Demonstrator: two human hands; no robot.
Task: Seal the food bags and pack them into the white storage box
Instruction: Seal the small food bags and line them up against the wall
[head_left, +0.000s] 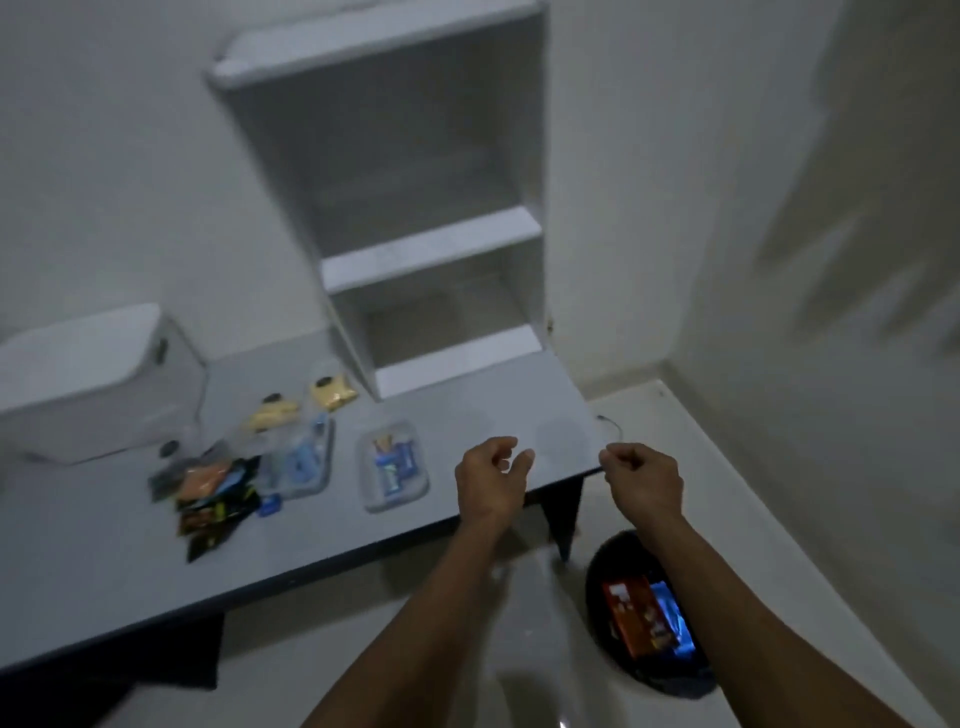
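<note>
The white storage box (88, 384) stands at the far left of the grey table (130, 571), its lid on. Clear food bags lie in the middle: two with yellowish contents (332, 392) (270, 413) and two with blue packets (395, 462) (304, 457). A pile of dark and orange sachets (208, 499) sits in front of the box. My left hand (491, 478) and my right hand (644, 480) hover over the table's right end. The right fingers pinch what looks like the corner of a thin clear bag (613, 428). The left fingers are curled, and whether they touch it is unclear.
A white open shelf unit (431, 249) rises behind the table against the wall. On the floor under my right forearm sits a black bin (602, 587) holding red and blue wrappers. The right wall stands close by.
</note>
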